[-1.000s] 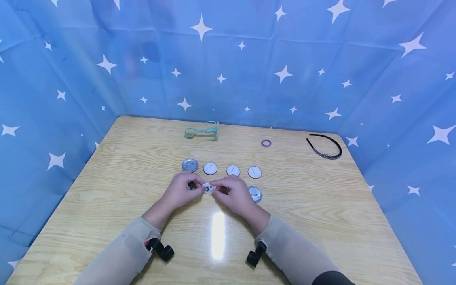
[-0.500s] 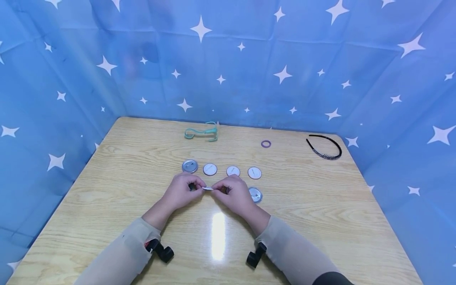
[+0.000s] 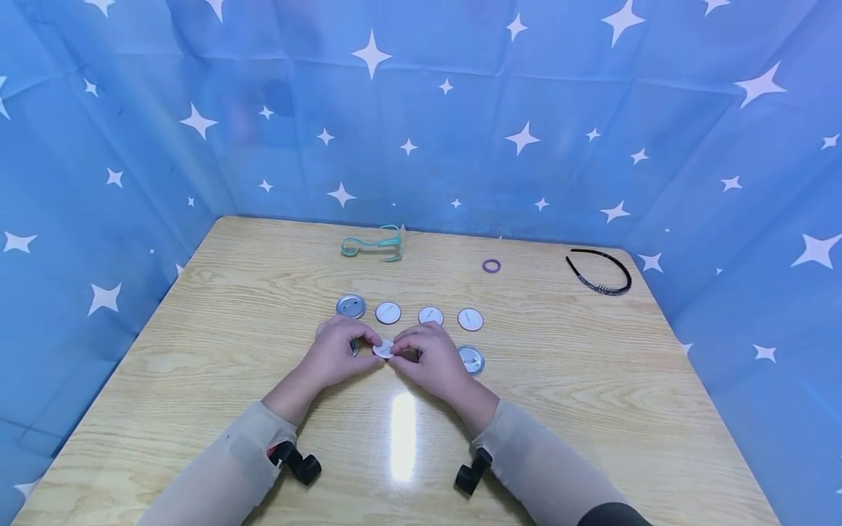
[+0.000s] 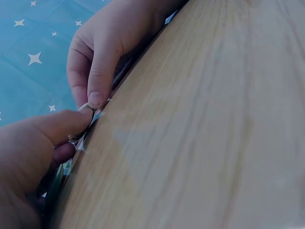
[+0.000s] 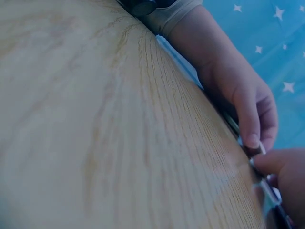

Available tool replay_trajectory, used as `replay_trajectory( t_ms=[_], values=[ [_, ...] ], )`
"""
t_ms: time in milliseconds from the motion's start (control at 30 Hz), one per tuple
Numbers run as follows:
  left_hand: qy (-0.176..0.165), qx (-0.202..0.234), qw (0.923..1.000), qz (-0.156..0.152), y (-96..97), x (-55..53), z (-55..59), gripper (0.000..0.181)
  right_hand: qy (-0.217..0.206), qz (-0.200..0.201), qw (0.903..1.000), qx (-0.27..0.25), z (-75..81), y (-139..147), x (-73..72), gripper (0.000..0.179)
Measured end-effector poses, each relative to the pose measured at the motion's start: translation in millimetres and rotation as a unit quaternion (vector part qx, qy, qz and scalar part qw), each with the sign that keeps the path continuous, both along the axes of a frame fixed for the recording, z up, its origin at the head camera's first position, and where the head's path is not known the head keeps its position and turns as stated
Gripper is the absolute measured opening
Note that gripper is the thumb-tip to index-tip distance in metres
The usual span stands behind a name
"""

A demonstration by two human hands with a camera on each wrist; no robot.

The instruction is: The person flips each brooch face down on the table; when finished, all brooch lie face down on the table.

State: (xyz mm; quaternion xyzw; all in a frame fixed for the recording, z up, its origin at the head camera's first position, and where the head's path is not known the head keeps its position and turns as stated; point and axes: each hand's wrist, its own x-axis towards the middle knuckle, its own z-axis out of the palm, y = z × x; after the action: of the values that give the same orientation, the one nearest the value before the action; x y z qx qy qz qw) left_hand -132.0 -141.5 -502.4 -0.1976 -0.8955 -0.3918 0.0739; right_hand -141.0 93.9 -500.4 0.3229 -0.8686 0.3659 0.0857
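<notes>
Between both hands in the head view is a small round pin badge (image 3: 384, 349), its white back turned up. My left hand (image 3: 334, 352) pinches its left edge with thumb and fingers. From the other side my right hand (image 3: 430, 356) pinches its right edge. In the left wrist view the badge (image 4: 86, 109) shows only as a thin rim between the fingertips. A row of badges lies just beyond the hands: a silver-backed one (image 3: 351, 306) and white-backed ones (image 3: 388, 313). Another silver-backed badge (image 3: 471, 360) lies right of my right hand. Something round is partly hidden under my left hand.
At the back of the wooden table (image 3: 559, 394) lie a teal glasses-like frame (image 3: 375, 242), a purple ring (image 3: 491, 266) and a black headband (image 3: 600, 272). A blue curtain with white stars (image 3: 421, 109) hangs behind the table and along both sides.
The badge has been flipped between the fingers: first its printed face showed, then its edge, now its white back. Both hands have stayed nearly in place.
</notes>
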Motion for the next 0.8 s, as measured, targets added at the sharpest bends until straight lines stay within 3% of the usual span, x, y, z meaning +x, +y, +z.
replay_trajectory(
  t_ms=[800],
  values=[
    [-0.013,0.000,0.9999,0.001,-0.6,-1.0,-1.2,0.021,0.003,0.007,0.9995,0.031,-1.5,0.7,-1.5,0.006]
  ],
)
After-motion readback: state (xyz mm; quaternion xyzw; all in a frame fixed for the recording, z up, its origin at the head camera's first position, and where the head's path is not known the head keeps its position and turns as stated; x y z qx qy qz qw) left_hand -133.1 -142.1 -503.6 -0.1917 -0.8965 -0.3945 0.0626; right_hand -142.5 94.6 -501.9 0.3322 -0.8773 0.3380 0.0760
